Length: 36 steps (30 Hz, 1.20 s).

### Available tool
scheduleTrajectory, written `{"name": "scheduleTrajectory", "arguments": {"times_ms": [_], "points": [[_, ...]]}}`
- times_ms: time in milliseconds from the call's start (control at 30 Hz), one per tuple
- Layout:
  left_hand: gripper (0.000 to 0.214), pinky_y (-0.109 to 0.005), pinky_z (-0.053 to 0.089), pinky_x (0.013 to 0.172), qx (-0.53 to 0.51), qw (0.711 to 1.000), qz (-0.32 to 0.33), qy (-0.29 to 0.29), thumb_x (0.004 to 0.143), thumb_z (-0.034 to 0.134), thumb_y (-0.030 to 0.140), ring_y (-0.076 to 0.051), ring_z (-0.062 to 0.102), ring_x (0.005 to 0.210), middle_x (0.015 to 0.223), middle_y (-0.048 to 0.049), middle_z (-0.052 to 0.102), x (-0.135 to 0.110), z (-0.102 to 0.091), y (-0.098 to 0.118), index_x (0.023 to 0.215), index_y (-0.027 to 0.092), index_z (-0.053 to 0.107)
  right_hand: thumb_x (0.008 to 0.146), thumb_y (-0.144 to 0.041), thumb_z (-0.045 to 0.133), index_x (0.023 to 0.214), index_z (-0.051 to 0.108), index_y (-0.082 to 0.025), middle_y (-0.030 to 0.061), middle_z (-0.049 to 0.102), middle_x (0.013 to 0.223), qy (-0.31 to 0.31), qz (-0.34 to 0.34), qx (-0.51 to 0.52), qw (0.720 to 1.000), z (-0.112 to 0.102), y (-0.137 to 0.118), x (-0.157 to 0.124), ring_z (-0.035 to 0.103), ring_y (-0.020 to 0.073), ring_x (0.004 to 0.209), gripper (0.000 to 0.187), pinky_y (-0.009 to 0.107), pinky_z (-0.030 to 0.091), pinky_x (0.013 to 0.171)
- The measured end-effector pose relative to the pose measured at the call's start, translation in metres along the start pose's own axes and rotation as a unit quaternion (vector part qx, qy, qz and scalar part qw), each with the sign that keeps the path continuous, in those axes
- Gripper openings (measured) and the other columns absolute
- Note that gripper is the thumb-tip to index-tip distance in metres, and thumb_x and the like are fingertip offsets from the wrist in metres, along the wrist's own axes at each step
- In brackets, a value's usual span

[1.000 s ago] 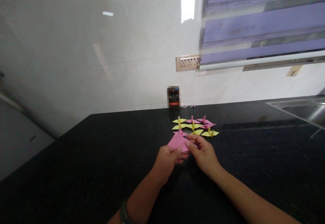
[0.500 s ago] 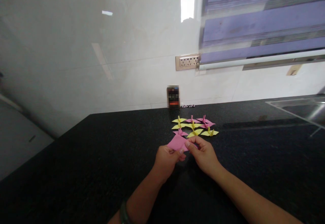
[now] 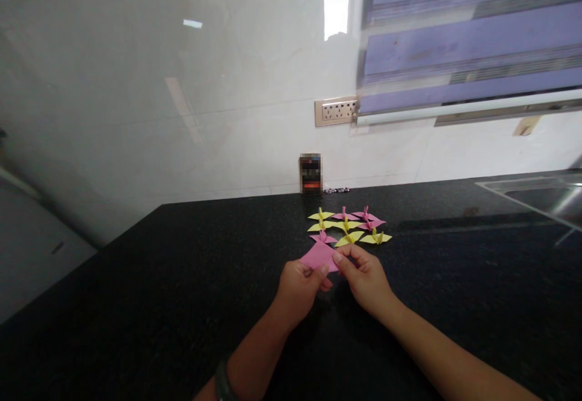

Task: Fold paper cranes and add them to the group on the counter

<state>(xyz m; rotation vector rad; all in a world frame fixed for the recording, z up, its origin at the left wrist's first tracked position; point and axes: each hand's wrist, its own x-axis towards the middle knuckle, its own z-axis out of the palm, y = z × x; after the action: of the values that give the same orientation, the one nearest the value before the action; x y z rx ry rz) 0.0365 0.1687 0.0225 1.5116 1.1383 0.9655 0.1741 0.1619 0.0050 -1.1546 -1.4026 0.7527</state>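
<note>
A folded piece of pink paper [image 3: 319, 256] is held above the dark countertop between both hands. My left hand [image 3: 300, 283] pinches its lower left part, thumb on top. At its right corner, my right hand [image 3: 361, 270] grips the paper between thumb and fingers, hiding that end. Just beyond the paper stand several folded paper cranes in rows, among them a yellow crane [image 3: 375, 238] at the front right and a pink crane [image 3: 323, 237] right behind the held paper.
A phone-like upright object [image 3: 311, 174], its front blurred, leans on the tiled wall, with a beaded strap [image 3: 337, 190] beside it. A sink [image 3: 545, 198] is set into the black countertop [image 3: 159, 304] at right. Above are a socket plate [image 3: 337, 111] and a purple blind [image 3: 454, 49].
The pink paper shifts slightly in my fingers, and less of it shows past my right hand. Both hands stay almost in the same place; the cranes have not moved.
</note>
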Motion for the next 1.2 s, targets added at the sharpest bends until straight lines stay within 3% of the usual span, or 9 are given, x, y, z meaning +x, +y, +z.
{"name": "scheduleTrajectory", "arguments": {"times_ms": [133, 300, 400, 533, 667, 767, 967, 1200], "points": [[0.03, -0.023, 0.041, 0.048, -0.006, 1.0, 0.014, -0.002, 0.068, 0.057, 0.036, -0.015, 0.055, 0.047, 0.051, -0.0069, 0.062, 0.001, 0.0, -0.004, 0.053, 0.012, 0.064, 0.077, -0.028, 0.049, 0.066, 0.054, -0.017, -0.0008, 0.049, 0.061, 0.008, -0.015, -0.011, 1.0, -0.002, -0.003, 0.001, 0.044, 0.0132, 0.058, 0.017, 0.024, 0.036, 0.056], [0.023, -0.024, 0.044, 0.054, -0.064, 0.998, 0.018, -0.001, 0.063, 0.064, 0.032, -0.016, 0.058, 0.054, 0.06, -0.0054, 0.065, 0.004, 0.0, -0.01, 0.071, 0.011, 0.067, 0.076, -0.028, 0.05, 0.065, 0.055, -0.017, 0.0001, 0.05, 0.062, 0.016, -0.034, -0.046, 0.998, -0.006, -0.002, 0.003, 0.046, 0.014, 0.06, 0.016, 0.025, 0.036, 0.057], [0.021, -0.025, 0.044, 0.053, -0.076, 0.997, 0.017, -0.013, 0.062, 0.064, 0.03, -0.015, 0.056, 0.052, 0.058, -0.0048, 0.064, 0.004, -0.002, -0.008, 0.07, 0.01, 0.066, 0.076, -0.028, 0.051, 0.065, 0.056, -0.017, 0.0001, 0.051, 0.062, 0.021, -0.034, -0.044, 0.998, -0.006, -0.001, 0.004, 0.046, 0.0137, 0.06, 0.017, 0.025, 0.036, 0.058], [0.018, -0.023, 0.042, 0.05, -0.092, 0.995, 0.025, -0.005, 0.063, 0.064, 0.028, -0.013, 0.053, 0.047, 0.051, -0.0031, 0.06, 0.001, -0.002, -0.001, 0.061, 0.01, 0.064, 0.071, -0.033, 0.058, 0.074, 0.058, -0.016, 0.0014, 0.056, 0.07, 0.01, 0.026, 0.072, 0.997, -0.004, -0.003, 0.003, 0.049, 0.0132, 0.062, 0.017, 0.025, 0.039, 0.056], [0.019, -0.023, 0.042, 0.051, -0.129, 0.991, 0.015, 0.016, 0.063, 0.064, 0.028, -0.013, 0.053, 0.049, 0.052, -0.0022, 0.06, -0.002, 0.0, 0.002, 0.067, 0.01, 0.065, 0.065, -0.034, 0.065, 0.096, 0.056, -0.016, 0.0056, 0.061, 0.083, -0.054, 0.116, 0.236, 0.963, 0.003, -0.008, -0.002, 0.053, 0.0138, 0.063, 0.037, 0.022, 0.04, 0.049], [0.018, -0.023, 0.042, 0.051, -0.147, 0.989, 0.025, 0.01, 0.064, 0.063, 0.029, -0.012, 0.052, 0.049, 0.052, -0.0013, 0.06, -0.003, 0.001, 0.003, 0.066, 0.011, 0.065, 0.066, -0.032, 0.065, 0.086, 0.06, -0.013, 0.004, 0.06, 0.068, -0.089, 0.135, 0.264, 0.951, 0.01, -0.009, -0.007, 0.052, 0.0123, 0.058, 0.027, 0.02, 0.037, 0.046], [0.022, -0.024, 0.042, 0.05, -0.148, 0.989, 0.019, 0.013, 0.063, 0.063, 0.033, -0.013, 0.052, 0.048, 0.049, -0.0015, 0.058, -0.003, 0.002, 0.003, 0.056, 0.011, 0.061, 0.068, -0.033, 0.063, 0.068, 0.062, -0.013, 0.0034, 0.06, 0.059, -0.044, 0.13, 0.255, 0.957, 0.015, -0.008, -0.01, 0.051, 0.0115, 0.053, 0.021, 0.022, 0.037, 0.047], [0.019, -0.023, 0.042, 0.052, -0.145, 0.989, 0.026, 0.018, 0.065, 0.063, 0.029, -0.012, 0.053, 0.048, 0.05, -0.002, 0.059, -0.003, 0.001, 0.001, 0.06, 0.011, 0.063, 0.064, -0.033, 0.066, 0.058, 0.062, -0.013, 0.0016, 0.058, 0.052, 0.009, 0.135, 0.218, 0.966, 0.012, -0.007, -0.008, 0.045, 0.0092, 0.045, 0.021, 0.023, 0.034, 0.044]]}}
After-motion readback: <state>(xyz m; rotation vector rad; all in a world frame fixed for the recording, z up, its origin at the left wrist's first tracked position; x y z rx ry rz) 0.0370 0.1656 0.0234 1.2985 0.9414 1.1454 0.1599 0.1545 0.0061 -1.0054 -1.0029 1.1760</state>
